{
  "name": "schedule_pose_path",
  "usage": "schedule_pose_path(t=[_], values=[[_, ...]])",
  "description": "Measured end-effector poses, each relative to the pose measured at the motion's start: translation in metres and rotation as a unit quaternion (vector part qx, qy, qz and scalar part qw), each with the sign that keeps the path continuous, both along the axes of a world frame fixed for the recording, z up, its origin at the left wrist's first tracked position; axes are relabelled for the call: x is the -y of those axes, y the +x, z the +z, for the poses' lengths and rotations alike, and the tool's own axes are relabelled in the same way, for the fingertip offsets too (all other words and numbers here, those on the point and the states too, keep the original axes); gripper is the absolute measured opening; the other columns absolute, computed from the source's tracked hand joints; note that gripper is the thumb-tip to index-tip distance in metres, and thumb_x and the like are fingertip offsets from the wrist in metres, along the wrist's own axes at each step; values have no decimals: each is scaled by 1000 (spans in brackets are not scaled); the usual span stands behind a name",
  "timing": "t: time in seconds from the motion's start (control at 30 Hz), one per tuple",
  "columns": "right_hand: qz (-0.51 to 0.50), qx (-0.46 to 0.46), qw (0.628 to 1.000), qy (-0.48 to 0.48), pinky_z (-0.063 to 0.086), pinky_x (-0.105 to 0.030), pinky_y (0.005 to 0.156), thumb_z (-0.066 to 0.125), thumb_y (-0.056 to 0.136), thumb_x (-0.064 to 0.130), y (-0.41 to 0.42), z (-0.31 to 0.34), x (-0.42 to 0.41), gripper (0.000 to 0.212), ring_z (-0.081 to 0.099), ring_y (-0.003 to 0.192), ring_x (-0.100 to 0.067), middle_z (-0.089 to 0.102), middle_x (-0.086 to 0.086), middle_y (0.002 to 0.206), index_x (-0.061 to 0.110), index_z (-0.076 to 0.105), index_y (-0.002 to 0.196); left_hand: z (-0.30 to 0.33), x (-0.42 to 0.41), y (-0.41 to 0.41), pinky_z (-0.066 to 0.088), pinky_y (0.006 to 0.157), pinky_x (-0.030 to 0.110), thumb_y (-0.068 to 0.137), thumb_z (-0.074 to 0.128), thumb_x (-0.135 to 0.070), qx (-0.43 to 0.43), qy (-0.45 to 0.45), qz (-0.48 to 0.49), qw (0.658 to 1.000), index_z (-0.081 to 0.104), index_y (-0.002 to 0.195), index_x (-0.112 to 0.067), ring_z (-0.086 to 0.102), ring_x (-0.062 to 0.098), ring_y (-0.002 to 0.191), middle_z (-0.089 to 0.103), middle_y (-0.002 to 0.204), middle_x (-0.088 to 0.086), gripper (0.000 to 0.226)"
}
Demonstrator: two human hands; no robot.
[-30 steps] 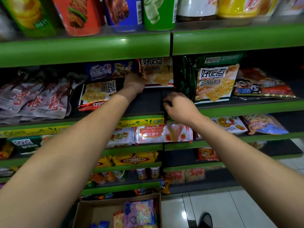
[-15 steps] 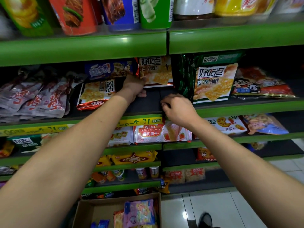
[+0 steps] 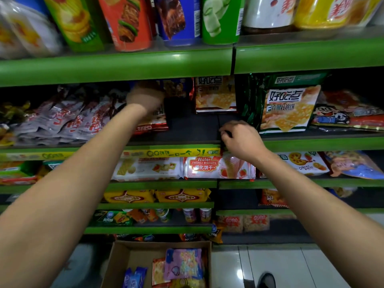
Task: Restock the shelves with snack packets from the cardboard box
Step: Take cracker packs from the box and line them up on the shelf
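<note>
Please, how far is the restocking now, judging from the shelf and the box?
Done: biscuit packets stand on the middle shelf. In hand: the left hand, blurred, reaches among packets there; its grip is unclear. The right hand rests curled at the shelf edge. Left: several packets remain in the cardboard box.

Both arms reach forward; left hand [image 3: 145, 96] blurred, right hand [image 3: 241, 140] curled.

Small shop, snack aisle.
Green tiered shelves [image 3: 116, 68] packed with snack packets [image 3: 287, 110], yellow price strip [image 3: 170, 152] on shelf edge, stock cardboard box [image 3: 116, 265] on tiled floor [image 3: 280, 267].
</note>
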State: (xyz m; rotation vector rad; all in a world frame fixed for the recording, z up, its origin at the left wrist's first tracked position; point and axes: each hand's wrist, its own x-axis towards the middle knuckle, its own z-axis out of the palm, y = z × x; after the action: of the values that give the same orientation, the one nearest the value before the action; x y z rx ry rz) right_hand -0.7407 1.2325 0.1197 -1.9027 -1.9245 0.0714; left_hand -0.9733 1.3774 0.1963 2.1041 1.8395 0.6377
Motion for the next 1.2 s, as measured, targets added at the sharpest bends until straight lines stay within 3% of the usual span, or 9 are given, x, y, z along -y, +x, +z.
schedule_pose_path(t=[0.13,0.2,0.37,0.67,0.77,0.83,0.93,1.1,1.2], values=[[-13,1,1000,-1,47,-37,92,50,96,24,-1,-3,-3,30,56,114,-32,66,-8,122,14,69,118,-14,-7,-62,43,106,41,90,54,-59,-143,-75,68,985,54,138,-14,51,35,129,52,144,17,66],[-18,-3,1000,-6,47,-37,92,51,96,23,-2,-3,-4,29,56,113,-33,66,-8,121,15,69,117,-25,-4,-76,45,103,37,89,57,-62,-119,-111,73,984,52,139,-8,52,35,128,49,146,19,74],[-16,-16,1000,-13,46,-36,90,54,95,21,-3,3,-5,26,55,111,-33,66,-11,117,12,70,113,-37,3,-83,49,66,27,73,78,-59,87,-140,127,978,47,141,-2,61,30,107,54,142,14,94],[-29,-60,997,-34,48,-39,92,54,93,21,-16,14,-15,24,56,111,-32,66,-11,117,13,70,110,-48,12,-80,49,77,36,92,67,-24,217,-125,103,963,62,113,10,64,35,102,65,116,28,40],[-7,-113,993,-19,49,-35,88,55,94,23,-37,17,-19,25,60,107,-28,68,-8,114,15,67,114,-44,27,-73,36,70,29,98,59,-20,239,-77,82,965,57,79,-7,55,24,82,62,88,23,23],[6,-205,978,-41,49,-31,83,57,95,28,-51,23,-24,34,62,102,-21,68,-2,113,17,59,127,-41,37,-65,35,68,25,100,53,-17,306,-57,67,948,46,75,-17,49,20,79,55,80,12,26],[-6,-369,926,-84,51,-26,75,63,92,39,-67,30,-33,46,64,91,-14,66,1,108,22,49,133,-37,53,-49,42,57,15,99,45,0,473,-51,51,878,41,79,-18,52,9,77,55,84,3,27],[-40,-672,726,-140,60,-30,74,75,86,25,-77,38,-48,48,70,91,-24,67,-7,116,10,52,126,-40,79,-15,51,62,17,94,51,7,690,-70,37,720,43,87,-18,59,9,83,57,91,2,28],[-45,-747,648,-141,56,-26,70,72,87,10,-70,40,-52,19,64,99,-23,69,-4,103,12,63,103,-42,84,-7,57,68,31,89,55,14,707,-78,-4,703,40,118,-20,64,17,89,61,100,6,47]])
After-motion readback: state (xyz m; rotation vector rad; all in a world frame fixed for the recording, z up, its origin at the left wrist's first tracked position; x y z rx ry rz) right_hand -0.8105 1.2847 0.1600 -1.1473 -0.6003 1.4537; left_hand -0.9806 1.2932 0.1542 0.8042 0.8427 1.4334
